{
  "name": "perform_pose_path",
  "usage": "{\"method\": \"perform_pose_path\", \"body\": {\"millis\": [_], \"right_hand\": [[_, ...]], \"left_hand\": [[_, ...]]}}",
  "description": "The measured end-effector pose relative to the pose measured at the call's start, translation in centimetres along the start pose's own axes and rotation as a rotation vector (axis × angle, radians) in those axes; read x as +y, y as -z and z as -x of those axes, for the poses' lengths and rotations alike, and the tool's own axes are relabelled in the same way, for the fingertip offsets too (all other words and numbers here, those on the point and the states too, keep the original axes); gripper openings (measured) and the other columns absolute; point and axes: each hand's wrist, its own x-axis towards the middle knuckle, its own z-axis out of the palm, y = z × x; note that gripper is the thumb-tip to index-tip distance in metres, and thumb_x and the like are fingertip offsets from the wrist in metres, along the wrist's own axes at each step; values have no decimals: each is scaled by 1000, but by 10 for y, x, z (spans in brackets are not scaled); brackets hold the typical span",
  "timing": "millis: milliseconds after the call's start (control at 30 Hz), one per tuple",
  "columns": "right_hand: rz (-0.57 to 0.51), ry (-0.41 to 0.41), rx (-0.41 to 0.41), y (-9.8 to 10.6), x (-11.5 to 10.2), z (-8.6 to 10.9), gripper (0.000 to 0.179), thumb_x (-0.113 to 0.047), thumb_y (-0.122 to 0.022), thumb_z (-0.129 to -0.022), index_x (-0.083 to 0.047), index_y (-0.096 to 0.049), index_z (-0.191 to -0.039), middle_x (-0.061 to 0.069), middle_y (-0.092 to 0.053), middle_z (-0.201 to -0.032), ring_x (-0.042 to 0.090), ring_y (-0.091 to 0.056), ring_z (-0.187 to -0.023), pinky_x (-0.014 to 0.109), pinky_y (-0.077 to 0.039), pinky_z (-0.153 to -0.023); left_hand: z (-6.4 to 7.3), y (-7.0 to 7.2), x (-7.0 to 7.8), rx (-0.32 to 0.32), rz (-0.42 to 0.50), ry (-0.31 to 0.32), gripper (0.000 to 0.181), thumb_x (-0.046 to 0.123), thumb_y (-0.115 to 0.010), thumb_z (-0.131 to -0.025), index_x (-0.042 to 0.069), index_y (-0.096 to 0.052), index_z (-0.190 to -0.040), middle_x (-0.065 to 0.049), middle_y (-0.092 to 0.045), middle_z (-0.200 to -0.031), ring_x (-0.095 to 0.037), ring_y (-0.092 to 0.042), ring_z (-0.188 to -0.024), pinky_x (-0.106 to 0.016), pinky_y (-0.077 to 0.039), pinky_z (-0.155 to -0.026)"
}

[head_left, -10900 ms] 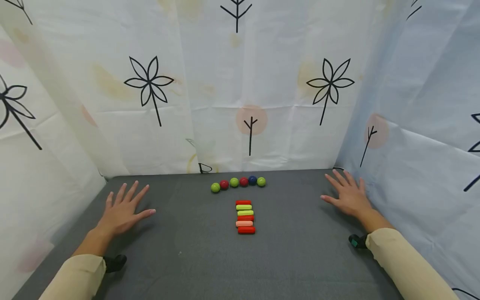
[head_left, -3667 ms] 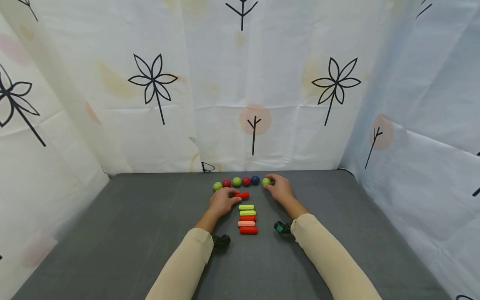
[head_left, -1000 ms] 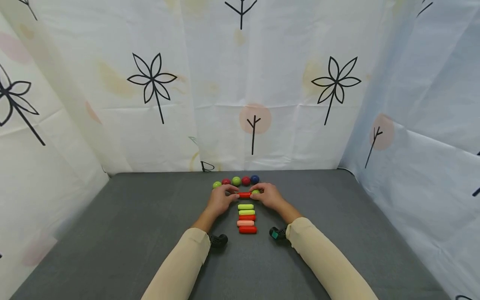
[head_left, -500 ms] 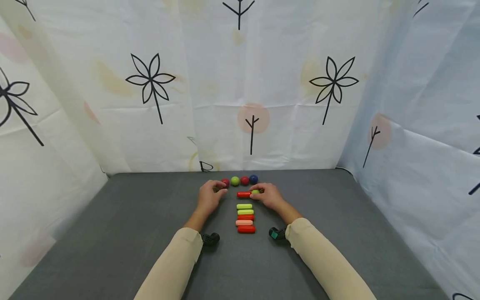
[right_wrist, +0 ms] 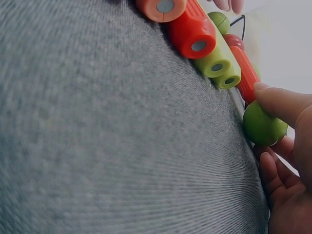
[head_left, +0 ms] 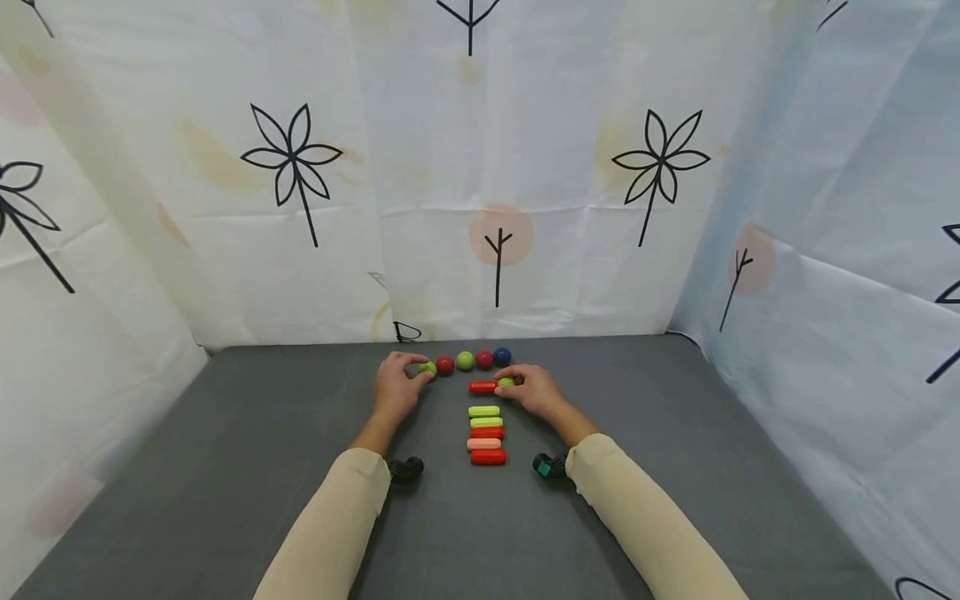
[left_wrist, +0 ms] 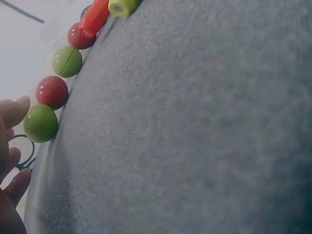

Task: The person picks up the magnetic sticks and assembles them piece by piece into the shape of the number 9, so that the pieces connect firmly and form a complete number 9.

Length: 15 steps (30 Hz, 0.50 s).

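Observation:
My right hand (head_left: 534, 392) pinches a green ball (right_wrist: 263, 124) between thumb and fingers. That ball sits at the right end of a red stick (head_left: 482, 387), which lies crosswise in front of the ball row. At the row's left end, the thumb and fingers of my left hand (head_left: 397, 387) curl round another green ball (left_wrist: 41, 124). Beside this one stands a red ball (left_wrist: 52, 92), followed by a green ball (head_left: 464, 361), a second red ball (head_left: 483, 359) and a dark blue ball (head_left: 502, 357).
Closer to me lies a stack of sticks: two yellow-green sticks (head_left: 483, 412), a red stick (head_left: 487, 432), a pink stick (head_left: 483, 445) and another red stick (head_left: 488, 457). The grey table (head_left: 465, 533) meets a patterned white cloth (head_left: 420, 267) behind the balls.
My right hand brought its green ball from the row's right end to the red stick. My left hand placed that stick, let go, and moved left onto the leftmost green ball.

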Motion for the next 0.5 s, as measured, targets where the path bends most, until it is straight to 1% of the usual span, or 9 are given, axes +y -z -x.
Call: {"method": "perform_pose_path", "body": {"millis": [133, 233, 367, 500], "right_hand": [[-2, 6, -1, 0, 0, -1, 24, -23, -74, -88, -15, -74, -111, 5, -66, -115, 24, -58, -99, 43, -47, -87], [-3, -2, -1, -1, 0, -2, 24, -23, -74, -88, -16, -74, -111, 5, -66, -114, 24, -58, -97, 43, -47, -86], [-3, -16, -2, -1, 0, -1, 24, -24, -75, -88, -17, -74, -110, 5, -66, -113, 23, -57, -95, 42, -47, -86], [-6, -18, 1, -1, -1, -1, 24, -23, -74, -88, -16, -74, -110, 5, -66, -113, 22, -57, -94, 42, -47, -86]], "left_hand": [[-3, 3, -2, -56, -39, -29, 35, 18, -77, -85, 13, -70, -119, -11, -59, -125, -31, -56, -107, -49, -45, -86], [-6, 4, -3, -102, -65, -53, 42, 17, -76, -86, 11, -66, -125, -13, -59, -130, -33, -56, -112, -52, -43, -91], [-8, 4, -2, -156, -86, -35, 46, 18, -75, -87, 11, -62, -131, -14, -60, -128, -32, -55, -113, -52, -41, -94], [-10, 4, 0, -188, -93, 2, 46, 19, -74, -88, 12, -62, -132, -15, -62, -122, -32, -56, -111, -52, -41, -94]]}}
